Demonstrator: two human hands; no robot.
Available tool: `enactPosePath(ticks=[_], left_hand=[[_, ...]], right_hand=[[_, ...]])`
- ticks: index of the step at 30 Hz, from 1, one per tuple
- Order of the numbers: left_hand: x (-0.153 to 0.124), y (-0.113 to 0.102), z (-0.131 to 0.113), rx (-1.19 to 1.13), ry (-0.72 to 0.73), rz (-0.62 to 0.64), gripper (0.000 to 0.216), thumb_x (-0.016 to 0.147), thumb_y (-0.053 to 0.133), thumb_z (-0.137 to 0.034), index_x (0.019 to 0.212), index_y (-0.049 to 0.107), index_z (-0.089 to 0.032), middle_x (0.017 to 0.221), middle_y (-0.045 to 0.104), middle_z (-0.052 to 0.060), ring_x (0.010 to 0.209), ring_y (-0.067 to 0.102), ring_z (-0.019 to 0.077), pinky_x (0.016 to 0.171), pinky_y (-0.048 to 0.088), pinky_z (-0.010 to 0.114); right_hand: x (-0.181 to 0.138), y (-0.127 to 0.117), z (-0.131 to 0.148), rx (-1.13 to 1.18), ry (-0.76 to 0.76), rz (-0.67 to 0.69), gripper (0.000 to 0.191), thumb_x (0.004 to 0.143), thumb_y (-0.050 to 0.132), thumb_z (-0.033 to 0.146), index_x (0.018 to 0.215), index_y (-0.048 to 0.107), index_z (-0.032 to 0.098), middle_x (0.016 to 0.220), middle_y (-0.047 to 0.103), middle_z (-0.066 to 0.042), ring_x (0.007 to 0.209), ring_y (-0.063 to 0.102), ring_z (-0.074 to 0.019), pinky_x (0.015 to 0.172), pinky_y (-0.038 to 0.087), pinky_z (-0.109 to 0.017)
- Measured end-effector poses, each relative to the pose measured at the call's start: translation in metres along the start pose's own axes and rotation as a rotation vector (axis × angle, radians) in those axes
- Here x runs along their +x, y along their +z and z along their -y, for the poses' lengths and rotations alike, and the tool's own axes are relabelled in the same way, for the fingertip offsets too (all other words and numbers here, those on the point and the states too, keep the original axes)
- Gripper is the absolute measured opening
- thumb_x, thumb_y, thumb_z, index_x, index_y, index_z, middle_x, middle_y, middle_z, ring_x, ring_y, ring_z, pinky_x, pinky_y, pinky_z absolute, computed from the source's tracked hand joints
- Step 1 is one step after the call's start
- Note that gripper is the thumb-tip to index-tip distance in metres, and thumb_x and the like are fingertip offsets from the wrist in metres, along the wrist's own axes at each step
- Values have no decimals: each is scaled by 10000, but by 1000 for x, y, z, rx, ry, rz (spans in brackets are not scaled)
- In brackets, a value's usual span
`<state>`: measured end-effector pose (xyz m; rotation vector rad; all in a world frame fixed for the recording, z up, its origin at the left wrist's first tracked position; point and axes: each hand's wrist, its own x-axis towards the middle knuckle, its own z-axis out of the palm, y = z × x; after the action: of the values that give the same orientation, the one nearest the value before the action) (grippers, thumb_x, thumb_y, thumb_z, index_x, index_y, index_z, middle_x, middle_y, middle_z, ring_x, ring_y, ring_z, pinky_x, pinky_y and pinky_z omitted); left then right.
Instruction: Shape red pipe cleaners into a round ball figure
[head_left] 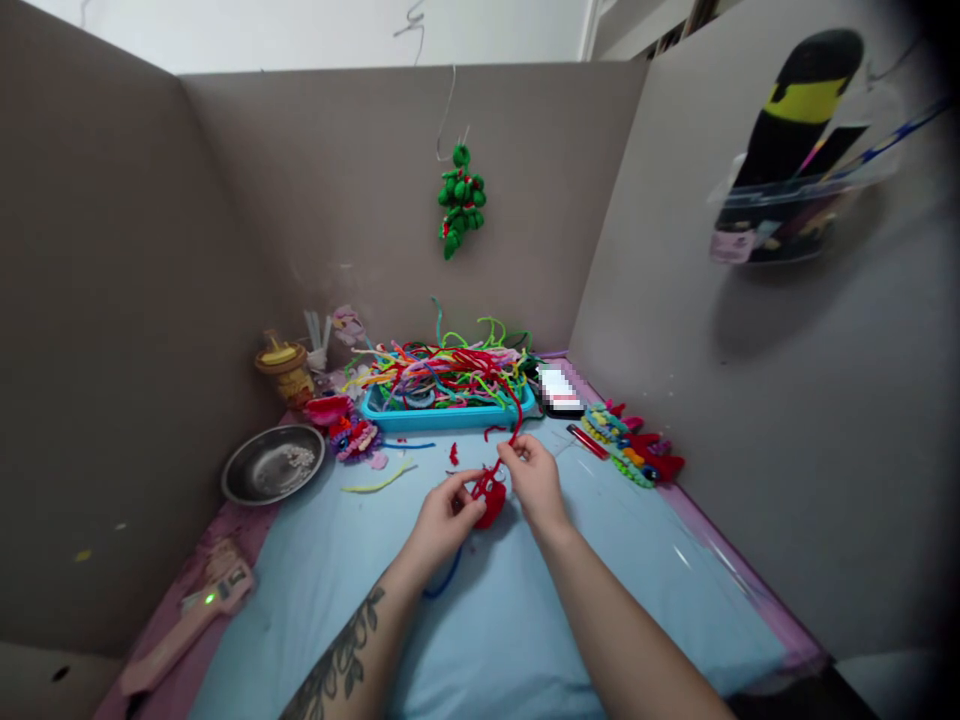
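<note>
My left hand (448, 520) is closed around a small red pipe-cleaner piece (491, 500), held just above the light blue mat (525, 620). My right hand (534, 478) pinches the free red pipe-cleaner strand (516, 425) that rises from that piece toward the tray. A blue pipe cleaner (444, 585) lies under my left wrist. Short red scraps (453, 453) lie on the mat beyond my hands.
A turquoise tray (450, 415) heaped with coloured pipe cleaners stands at the back. Left: a metal bowl (271, 465), a pink glue gun (187, 620), finished pink and purple pieces (349, 430), a yellow bottle (285, 370). Right: more finished pieces (634, 450). A green ornament (461, 205) hangs on the partition.
</note>
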<state>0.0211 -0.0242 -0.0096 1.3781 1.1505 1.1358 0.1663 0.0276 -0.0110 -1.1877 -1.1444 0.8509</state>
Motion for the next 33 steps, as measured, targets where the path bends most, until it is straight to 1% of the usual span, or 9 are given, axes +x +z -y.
enactPosePath(ticks=[2, 4, 7, 12, 16, 20, 24, 29, 33], left_hand=[[1, 0, 5, -28, 0, -19, 397, 672, 697, -248, 1059, 667, -167, 604, 541, -12, 560, 474, 124, 568, 374, 245], [4, -1, 9, -70, 0, -63, 354, 680, 694, -265, 1019, 677, -168, 634, 573, 2, 584, 496, 131, 585, 386, 249], [8, -4, 13, -173, -14, -154, 325, 683, 694, -324, 956, 662, -150, 742, 638, 39, 658, 551, 151, 629, 419, 260], [11, -10, 6, -312, -7, -269, 298, 684, 689, -395, 836, 594, -157, 725, 622, 11, 618, 548, 121, 611, 428, 237], [10, -11, 0, -348, -6, -254, 321, 636, 726, -403, 779, 558, -171, 640, 584, -20, 556, 522, 103, 556, 409, 214], [8, -12, -6, -372, -37, -232, 305, 657, 715, -397, 793, 576, -162, 654, 604, -7, 567, 535, 105, 565, 413, 214], [7, -13, -3, -407, -47, -208, 258, 680, 711, -361, 802, 615, -155, 696, 626, 12, 600, 554, 110, 594, 426, 225], [9, -15, 6, -374, -71, -215, 267, 693, 705, -361, 830, 669, -135, 758, 667, 57, 629, 571, 132, 613, 440, 250], [9, -17, 6, -272, -4, -148, 284, 714, 689, -355, 915, 693, -154, 894, 685, 86, 794, 608, 186, 733, 462, 293]], right_hand=[[3, -1, -4, 64, 72, 21, 266, 736, 601, 435, 683, 489, 200, 603, 489, 38, 481, 436, -100, 453, 372, -219], [3, 1, -5, 115, 129, 106, 291, 728, 603, 465, 791, 535, 190, 667, 552, 15, 475, 469, -103, 444, 390, -225], [-2, 6, -3, 116, 108, 181, 375, 734, 590, 485, 951, 572, 180, 773, 611, -28, 590, 547, -140, 519, 451, -251], [-13, 11, 7, 68, 21, 304, 250, 750, 576, 411, 863, 609, 191, 852, 624, -48, 727, 578, -172, 644, 486, -285], [-13, 7, 13, 86, -38, 390, 162, 743, 580, 347, 748, 628, 193, 916, 598, -55, 843, 583, -186, 682, 491, -280], [-10, 2, 12, 91, -40, 482, 155, 703, 641, 337, 742, 653, 188, 1052, 563, -77, 927, 578, -203, 687, 499, -283], [-12, 2, 9, 19, -20, 488, 124, 699, 654, 305, 745, 646, 190, 1132, 548, -76, 869, 584, -188, 676, 492, -291], [-16, 5, 7, 33, 16, 461, 147, 678, 663, 310, 725, 610, 182, 1143, 546, -81, 785, 591, -166, 691, 483, -307], [-16, 5, 7, 48, 84, 465, 171, 669, 657, 328, 714, 589, 178, 1156, 529, -80, 682, 576, -128, 634, 483, -287]])
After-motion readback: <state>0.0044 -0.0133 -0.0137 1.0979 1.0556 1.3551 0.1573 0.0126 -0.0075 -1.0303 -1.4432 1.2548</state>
